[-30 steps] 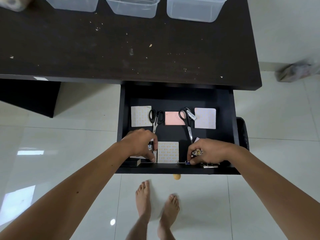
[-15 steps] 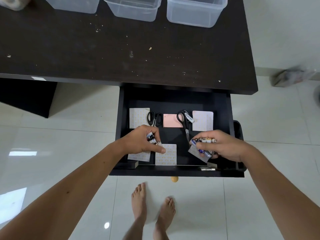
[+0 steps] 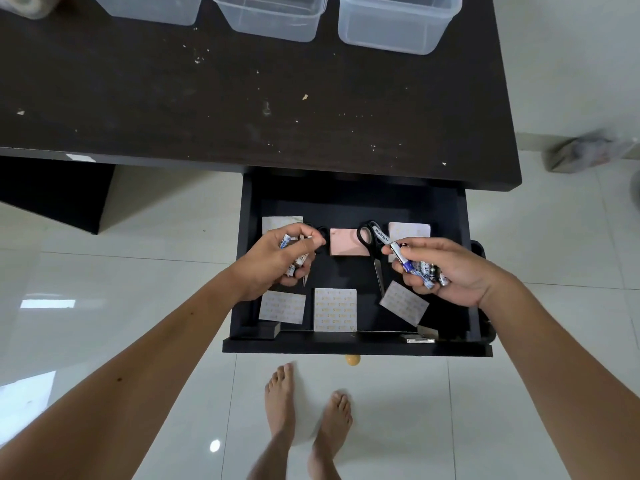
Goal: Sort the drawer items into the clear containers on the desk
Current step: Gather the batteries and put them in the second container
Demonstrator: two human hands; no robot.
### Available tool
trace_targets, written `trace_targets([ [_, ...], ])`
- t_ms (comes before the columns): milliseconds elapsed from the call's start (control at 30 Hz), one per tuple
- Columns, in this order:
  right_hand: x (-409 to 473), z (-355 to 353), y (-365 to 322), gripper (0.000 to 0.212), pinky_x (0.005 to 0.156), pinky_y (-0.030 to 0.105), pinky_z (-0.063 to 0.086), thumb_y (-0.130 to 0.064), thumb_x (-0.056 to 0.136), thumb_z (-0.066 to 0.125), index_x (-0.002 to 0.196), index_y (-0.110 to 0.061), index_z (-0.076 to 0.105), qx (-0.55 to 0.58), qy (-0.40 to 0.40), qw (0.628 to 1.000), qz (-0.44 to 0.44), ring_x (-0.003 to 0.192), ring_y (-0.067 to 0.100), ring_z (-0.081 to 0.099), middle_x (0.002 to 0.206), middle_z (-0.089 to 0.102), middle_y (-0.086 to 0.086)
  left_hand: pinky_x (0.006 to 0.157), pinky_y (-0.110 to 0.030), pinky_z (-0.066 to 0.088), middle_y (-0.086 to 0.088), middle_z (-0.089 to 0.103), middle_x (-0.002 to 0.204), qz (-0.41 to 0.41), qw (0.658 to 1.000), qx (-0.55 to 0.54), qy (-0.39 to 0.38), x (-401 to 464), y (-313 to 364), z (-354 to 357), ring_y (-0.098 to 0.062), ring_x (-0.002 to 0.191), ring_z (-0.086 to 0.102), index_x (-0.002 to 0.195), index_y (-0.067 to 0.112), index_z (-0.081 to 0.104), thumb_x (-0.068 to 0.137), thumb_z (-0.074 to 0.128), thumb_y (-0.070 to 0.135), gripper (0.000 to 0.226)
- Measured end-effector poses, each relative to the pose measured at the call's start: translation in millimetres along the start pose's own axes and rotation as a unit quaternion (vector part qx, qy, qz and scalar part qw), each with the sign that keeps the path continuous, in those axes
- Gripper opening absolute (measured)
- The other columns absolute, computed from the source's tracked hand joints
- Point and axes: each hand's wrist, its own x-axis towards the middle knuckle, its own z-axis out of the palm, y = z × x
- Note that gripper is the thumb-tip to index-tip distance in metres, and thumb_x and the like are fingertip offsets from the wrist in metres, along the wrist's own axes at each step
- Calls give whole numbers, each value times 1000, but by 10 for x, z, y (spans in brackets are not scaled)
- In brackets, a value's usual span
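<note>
Three containers [image 3: 398, 26] at desk [image 3: 242, 98] back, open drawer [image 3: 356, 344] below front edge, scissors [image 3: 374, 247] inside

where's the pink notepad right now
In the head view, the pink notepad lies at the back middle of the open drawer, between the two pairs of scissors, beyond both hands.

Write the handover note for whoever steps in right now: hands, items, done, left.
Left hand: grips a few batteries above the open drawer.
Right hand: grips a bunch of batteries.
In the drawer: two pairs of scissors, a pink pad, several patterned pads.
Clear containers stand at the desk's far edge; nothing visible in them.
Done: batteries gathered.
Left: drop the batteries into a container, then sort the scissors and pads.
</note>
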Motion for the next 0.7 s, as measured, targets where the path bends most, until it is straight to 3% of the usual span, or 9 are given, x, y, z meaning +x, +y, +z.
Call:
trace_targets([
  [133,50,63,-47,33,46,19,36,-10,108,52,134,-13,72,19,-26,999,15,60,11,44,85,59,7,42,-19,32,-3,58,74,-3,998,-66,4,-60,86,-83,-14,58,53,108,17,74,107,59,20,15],
  [367,128,216,-83,25,37,17,31,-19,91,64,113,-14,76,37,-35,999,8,59,15,53,81,61,9,49,-22,50,-4,72,88,23,986,-165,27,-148,175,-202,-15,67,68,118,14,72,94,66,29,29],
  [467,103,267,-119,21,39,19,39,-16,90,71,111,-15,72,6,-34,999,-5,64,19,58,83,61,11,49,-21,51,-5,74,93,22,985,-161,48,-218,225,-220,-15,69,70,113,12,73,95,64,37,32],
  [600,49,380,-301,25,51,28,53,-10,87,77,111,-14,72,-40,-30,998,-44,78,28,70,92,66,17,55,-24,59,-9,76,96,44,987,-129,85,-348,326,-290,-19,75,76,106,9,74,89,73,18,20],
  [700,16,526,-520,28,54,29,52,-11,92,75,120,-14,74,-68,-33,994,-73,81,26,69,93,66,18,56,-26,60,-10,75,93,58,988,-103,104,-470,470,-326,-23,76,77,105,8,73,86,77,18,21],
])
